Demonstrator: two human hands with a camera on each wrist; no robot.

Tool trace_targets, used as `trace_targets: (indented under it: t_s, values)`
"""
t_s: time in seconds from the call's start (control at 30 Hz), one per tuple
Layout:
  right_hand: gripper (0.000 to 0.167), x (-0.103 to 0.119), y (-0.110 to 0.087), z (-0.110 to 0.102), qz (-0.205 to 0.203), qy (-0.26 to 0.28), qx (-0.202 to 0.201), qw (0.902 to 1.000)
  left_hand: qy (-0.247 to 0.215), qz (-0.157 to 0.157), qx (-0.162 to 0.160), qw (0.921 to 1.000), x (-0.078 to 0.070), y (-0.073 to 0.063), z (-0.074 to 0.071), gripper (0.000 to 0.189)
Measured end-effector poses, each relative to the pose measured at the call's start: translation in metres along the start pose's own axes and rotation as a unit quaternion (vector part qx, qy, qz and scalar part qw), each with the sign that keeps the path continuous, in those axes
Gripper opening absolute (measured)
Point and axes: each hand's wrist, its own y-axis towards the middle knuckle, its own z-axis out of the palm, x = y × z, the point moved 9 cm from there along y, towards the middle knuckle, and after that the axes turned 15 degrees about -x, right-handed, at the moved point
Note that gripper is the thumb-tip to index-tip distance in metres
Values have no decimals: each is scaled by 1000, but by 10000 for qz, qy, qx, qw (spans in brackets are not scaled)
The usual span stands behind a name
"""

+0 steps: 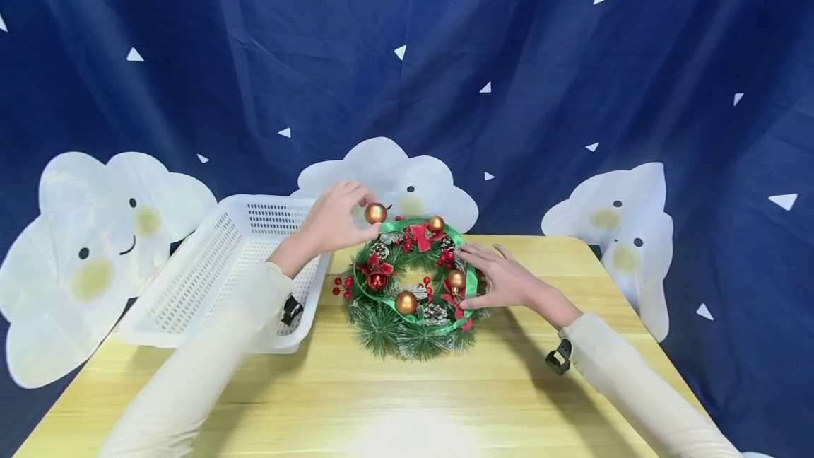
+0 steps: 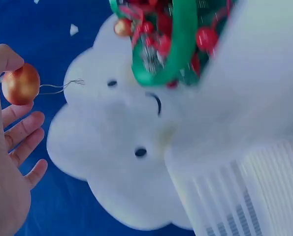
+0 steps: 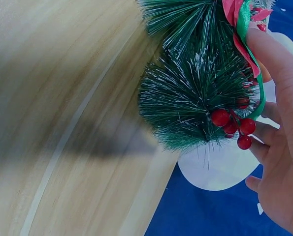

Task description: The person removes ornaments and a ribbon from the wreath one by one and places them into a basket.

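Your left hand [image 1: 337, 219] pinches the ball [image 1: 375, 213] at the wreath's [image 1: 389, 327] far left edge; your right hand [image 1: 502, 279], half-open, touches the wreath's right side. The ball seems light, slippery: grip its sides gently.

Both arms [image 1: 210, 352] are extended forward. The left hand [image 1: 337, 219] is raised, its fingertips [image 1: 367, 198] curled in a pinch; the right hand [image 1: 501, 279] is held lower, its thumb [image 1: 478, 300] spread from the fingers [image 1: 481, 255], whose exact bend is partly hidden.
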Motion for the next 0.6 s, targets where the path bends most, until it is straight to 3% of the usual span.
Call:
trace_targets:
  t_s: [0.17,0.27,0.6]
  values:
    - [103,0,-1,0,-2,6,-15,10000,320,-61,-367,9988,30,3,-19,31]
    - [103,0,-2,-1,35,35,-5,10000,513,-262,-437,9974,50,1,-25,32]
    - [103,0,-1,1,-64,-15,-54,10000,1247,-1138,67,9856,122,-29,-15,41]
